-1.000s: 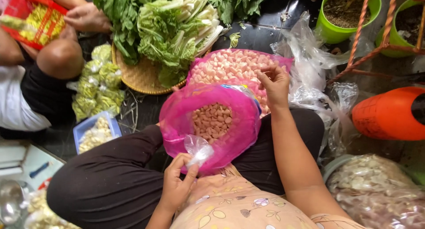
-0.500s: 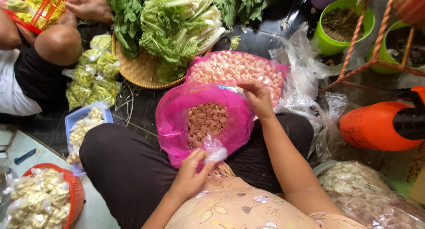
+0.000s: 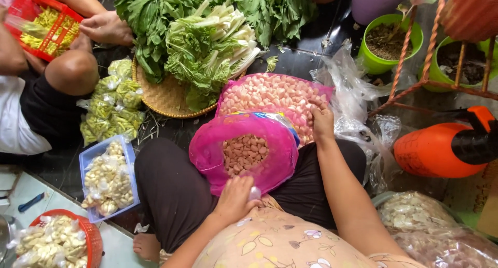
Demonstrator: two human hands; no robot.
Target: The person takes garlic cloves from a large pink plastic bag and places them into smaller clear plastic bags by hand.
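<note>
Open pink plastic bag [image 3: 244, 149] on lap — partly filled with peeled cloves. Left hand [image 3: 236, 198], fingers pinching small clear bag [image 3: 254, 193] at its near rim. Right hand [image 3: 321, 120], fingers curled, rests on larger clove heap [image 3: 270, 94] beyond it — much unbagged.

Pink bag [image 3: 210, 154], orange sprayer [image 3: 430, 151], floral peach shirt [image 3: 290, 244], green pot [image 3: 386, 63]

Dark floor [image 3: 311, 60] — bearing a woven tray [image 3: 161, 97], green pots [image 3: 386, 53], orange sprayer [image 3: 441, 149].

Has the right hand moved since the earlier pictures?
Yes. The right hand earlier lay on the far heap of peeled cloves; it has come back toward the person, to that heap's near right edge beside the pink bag.
</note>
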